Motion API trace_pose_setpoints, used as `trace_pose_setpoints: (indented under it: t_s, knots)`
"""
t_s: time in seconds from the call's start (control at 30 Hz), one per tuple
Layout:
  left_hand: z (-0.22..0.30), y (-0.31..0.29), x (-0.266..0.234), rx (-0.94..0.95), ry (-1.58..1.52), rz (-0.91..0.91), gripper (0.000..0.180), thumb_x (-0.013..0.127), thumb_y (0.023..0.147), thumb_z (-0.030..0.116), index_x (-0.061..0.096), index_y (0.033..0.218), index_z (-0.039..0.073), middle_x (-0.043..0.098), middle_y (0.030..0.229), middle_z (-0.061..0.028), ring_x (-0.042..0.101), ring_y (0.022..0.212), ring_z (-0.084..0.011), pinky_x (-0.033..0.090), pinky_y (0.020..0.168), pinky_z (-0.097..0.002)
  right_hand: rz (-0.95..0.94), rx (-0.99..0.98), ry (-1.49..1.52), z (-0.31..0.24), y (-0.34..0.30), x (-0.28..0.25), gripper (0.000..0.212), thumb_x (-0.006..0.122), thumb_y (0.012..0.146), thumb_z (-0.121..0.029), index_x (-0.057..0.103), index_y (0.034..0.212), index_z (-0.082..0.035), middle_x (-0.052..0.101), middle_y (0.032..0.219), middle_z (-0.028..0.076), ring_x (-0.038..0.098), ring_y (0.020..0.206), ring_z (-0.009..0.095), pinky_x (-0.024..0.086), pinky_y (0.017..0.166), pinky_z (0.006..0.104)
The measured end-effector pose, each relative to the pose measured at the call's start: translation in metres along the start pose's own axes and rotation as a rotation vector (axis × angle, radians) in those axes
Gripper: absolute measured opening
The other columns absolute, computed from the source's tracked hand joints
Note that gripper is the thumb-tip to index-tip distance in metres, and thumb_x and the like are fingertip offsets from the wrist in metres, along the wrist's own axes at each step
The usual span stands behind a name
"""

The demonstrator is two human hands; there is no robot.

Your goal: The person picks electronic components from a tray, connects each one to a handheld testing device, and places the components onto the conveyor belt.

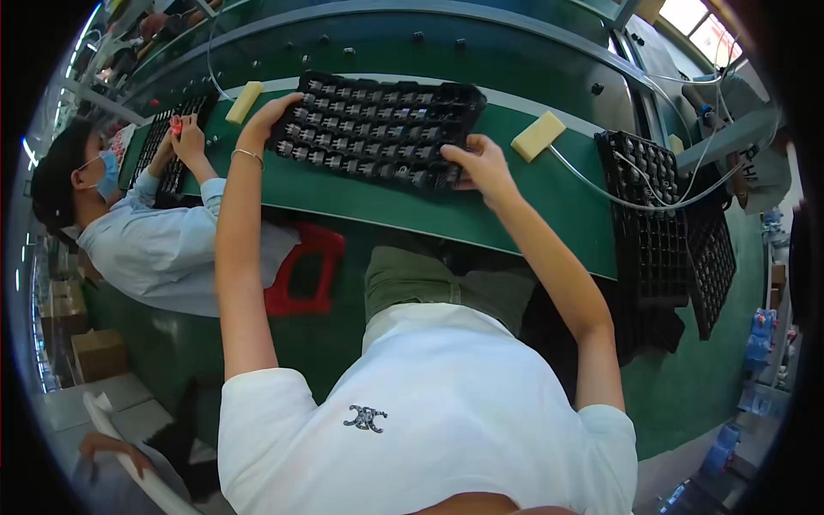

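Note:
A black tray (378, 129) filled with rows of small dark and metallic parts is held between my two hands over the green workbench (326, 184). My left hand (273, 118) grips the tray's left end, fingers wrapped around its edge. At the lower right corner, my right hand (482, 167) pinches the rim with the thumb on top; its other fingers are partly hidden below. The tray sits slightly tilted, its far left corner higher in the picture. Whether its underside touches the bench cannot be seen.
Yellow blocks with hoses lie left (245, 102) and right (538, 136) of the tray. Black trays (650, 223) are stacked at the right. A masked co-worker (163, 232) works at the left by a red stool (309, 270). Loose small parts (349, 51) dot the surface beyond.

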State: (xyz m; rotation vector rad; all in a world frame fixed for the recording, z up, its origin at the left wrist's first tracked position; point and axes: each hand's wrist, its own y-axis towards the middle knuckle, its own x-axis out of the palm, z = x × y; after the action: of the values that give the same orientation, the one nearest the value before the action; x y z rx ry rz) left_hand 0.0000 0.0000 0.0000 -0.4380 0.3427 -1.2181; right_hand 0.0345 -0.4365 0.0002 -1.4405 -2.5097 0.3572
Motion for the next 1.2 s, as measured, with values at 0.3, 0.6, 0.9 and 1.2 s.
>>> trace_pose_setpoints:
  t_s: [0.3, 0.6, 0.9, 1.2]
  knots:
    - [-0.004, 0.022, -0.015, 0.019, 0.335, 0.078, 0.044, 0.072, 0.082, 0.034, 0.064, 0.102, -0.004, 0.069, 0.087, -0.0086, 0.067, 0.071, -0.0188, 0.055, 0.067, -0.0324, -0.112, -0.017, -0.726, -0.021, -0.016, -0.05, 0.045, 0.068, 0.086, -0.033, 0.058, 0.115, 0.001, 0.065, 0.082, 0.011, 0.063, 0.055, 0.014, 0.051, 0.053, 0.0246]
    - [-0.024, -0.055, 0.104, 0.944, 1.082, 0.442, 0.075, 0.074, 0.069, 0.055, 0.058, 0.123, 0.005, 0.058, 0.123, -0.0174, 0.052, 0.117, -0.0351, 0.041, 0.099, -0.0454, 0.125, -0.67, -1.372, 0.003, -0.001, -0.052, 0.045, 0.072, 0.068, -0.024, 0.064, 0.109, -0.007, 0.061, 0.098, 0.011, 0.059, 0.092, 0.03, 0.05, 0.081, 0.0401]
    - [-0.082, -0.121, 0.195, 0.946, 1.352, 0.153, 0.091, 0.073, 0.065, 0.06, 0.042, 0.143, 0.026, 0.028, 0.153, -0.0113, 0.021, 0.141, -0.0394, 0.015, 0.111, -0.0619, 0.108, -0.232, -0.829, -0.025, -0.034, -0.121, 0.035, 0.072, 0.07, -0.019, 0.066, 0.1, -0.002, 0.067, 0.082, 0.007, 0.064, 0.074, 0.013, 0.051, 0.071, 0.0267]
    - [-0.066, -0.077, 0.188, 1.059, 1.407, 0.043, 0.071, 0.07, 0.078, 0.041, 0.042, 0.143, 0.029, 0.029, 0.153, -0.0094, 0.023, 0.142, -0.0342, 0.016, 0.112, -0.058, 0.12, -0.417, -0.218, -0.025, 0.002, -0.141, 0.036, 0.055, 0.086, -0.021, 0.06, 0.113, 0.002, 0.064, 0.095, 0.01, 0.062, 0.076, 0.013, 0.052, 0.07, 0.0247]
